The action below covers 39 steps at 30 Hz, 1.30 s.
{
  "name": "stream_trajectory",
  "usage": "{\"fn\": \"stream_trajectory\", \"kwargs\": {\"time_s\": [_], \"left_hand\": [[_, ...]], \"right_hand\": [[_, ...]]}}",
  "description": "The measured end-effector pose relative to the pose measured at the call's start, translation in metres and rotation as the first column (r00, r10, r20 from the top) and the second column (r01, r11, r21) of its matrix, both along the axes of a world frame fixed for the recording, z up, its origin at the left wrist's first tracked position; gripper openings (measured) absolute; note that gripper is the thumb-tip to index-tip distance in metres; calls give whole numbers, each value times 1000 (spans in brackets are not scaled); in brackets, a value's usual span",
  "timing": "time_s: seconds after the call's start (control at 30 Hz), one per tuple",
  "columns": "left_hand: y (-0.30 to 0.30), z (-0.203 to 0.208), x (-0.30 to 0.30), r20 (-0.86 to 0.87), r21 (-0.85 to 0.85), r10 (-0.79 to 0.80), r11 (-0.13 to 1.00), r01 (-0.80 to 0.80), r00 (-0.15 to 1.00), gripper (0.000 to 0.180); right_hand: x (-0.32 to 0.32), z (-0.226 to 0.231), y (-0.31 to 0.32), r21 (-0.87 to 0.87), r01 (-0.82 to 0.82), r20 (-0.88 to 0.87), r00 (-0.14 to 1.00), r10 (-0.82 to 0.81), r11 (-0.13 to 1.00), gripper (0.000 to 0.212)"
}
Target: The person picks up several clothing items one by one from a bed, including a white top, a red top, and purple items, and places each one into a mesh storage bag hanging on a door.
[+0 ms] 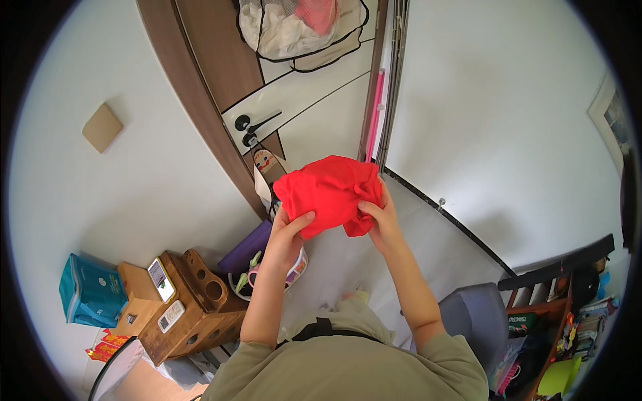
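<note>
A bunched piece of red cloth (328,194) is held up in front of me between both hands; its folds hide what kind of garment or cloth it is. My left hand (289,234) grips its lower left side, the thumb lying on top and the fingers underneath, out of sight. On the right side, my right hand (381,217) pinches the cloth with the thumb over its front and the fingers behind. Part of the cloth hangs down between the two hands.
Ahead stands a door (321,113) with a black handle (264,121) and a mesh bag (301,30) hanging on it. A wooden cabinet (194,301) with a phone (161,279) is at left. A grey chair (478,317) and a cluttered shelf (545,307) stand at right.
</note>
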<state>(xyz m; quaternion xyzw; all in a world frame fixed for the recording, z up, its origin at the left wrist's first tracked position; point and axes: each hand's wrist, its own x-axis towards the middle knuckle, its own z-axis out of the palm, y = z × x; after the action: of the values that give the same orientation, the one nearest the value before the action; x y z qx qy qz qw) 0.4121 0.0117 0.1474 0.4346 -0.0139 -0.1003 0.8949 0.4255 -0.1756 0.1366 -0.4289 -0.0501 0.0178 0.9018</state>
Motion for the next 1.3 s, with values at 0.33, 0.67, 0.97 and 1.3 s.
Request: {"fn": "stream_trajectory", "kwargs": {"time_s": [0.33, 0.67, 0.97, 1.3], "left_hand": [[-53, 48, 74, 114, 67, 110, 991, -118, 987, 55], [-105, 91, 132, 274, 226, 157, 949, -222, 949, 62], [-92, 133, 184, 439, 472, 62, 833, -289, 897, 60], [-46, 194, 267, 642, 444, -39, 833, -330, 766, 49]], "right_hand": [[98, 37, -53, -27, -120, 91, 988, 122, 992, 61], [178, 84, -107, -51, -220, 199, 954, 226, 974, 55], [240, 123, -101, -34, -248, 313, 917, 246, 968, 51], [306, 204, -66, -63, -111, 488, 863, 128, 992, 45]]}}
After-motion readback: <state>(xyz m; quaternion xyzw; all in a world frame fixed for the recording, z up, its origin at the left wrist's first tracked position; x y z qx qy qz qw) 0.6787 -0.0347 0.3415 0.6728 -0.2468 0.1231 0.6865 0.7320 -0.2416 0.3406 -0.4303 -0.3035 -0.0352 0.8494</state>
